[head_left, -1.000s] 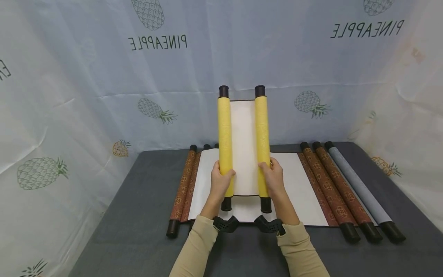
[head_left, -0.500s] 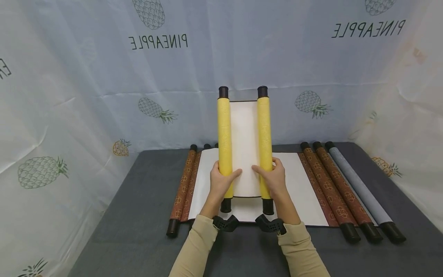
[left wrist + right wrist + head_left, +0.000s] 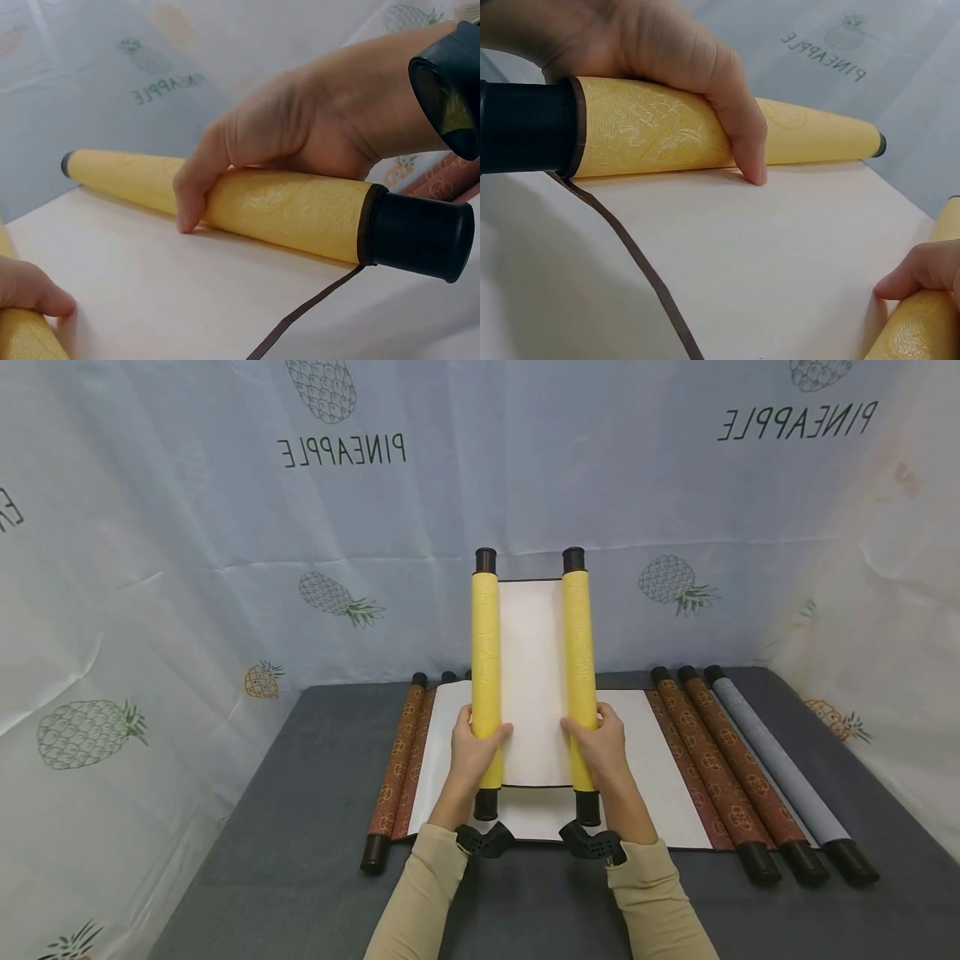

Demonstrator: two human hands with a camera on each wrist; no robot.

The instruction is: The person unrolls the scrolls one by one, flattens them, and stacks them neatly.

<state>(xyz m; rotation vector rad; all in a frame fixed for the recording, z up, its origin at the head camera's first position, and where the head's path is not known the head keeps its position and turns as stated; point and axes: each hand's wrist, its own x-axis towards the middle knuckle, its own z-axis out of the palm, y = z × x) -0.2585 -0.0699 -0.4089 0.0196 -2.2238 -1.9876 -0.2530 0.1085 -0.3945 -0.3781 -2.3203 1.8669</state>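
I hold a yellow scroll up over the table, partly unrolled, with white paper (image 3: 532, 685) showing between its two rolls. My left hand (image 3: 474, 752) grips the left yellow roll (image 3: 486, 668) near its lower black end cap (image 3: 486, 804). My right hand (image 3: 597, 750) grips the right yellow roll (image 3: 579, 668) near its black cap (image 3: 588, 808). In the left wrist view the left hand (image 3: 300, 142) curls over its roll (image 3: 247, 202), thumb tip on the paper (image 3: 165, 292). The right wrist view shows the right hand (image 3: 667, 67) wrapped over its roll (image 3: 690, 135), thumb touching the paper (image 3: 765, 255).
A wide brown-patterned scroll (image 3: 660, 760) lies unrolled on the grey table (image 3: 300, 827) beneath my hands. Two brown rolled scrolls (image 3: 720, 768) and a grey-blue one (image 3: 780, 768) lie at the right. A pineapple-print sheet (image 3: 225, 527) backs the table and both sides.
The two yellow rolls have moved apart, so more white paper shows between them. My right hand has shifted right with its roll, and the left roll has barely moved.
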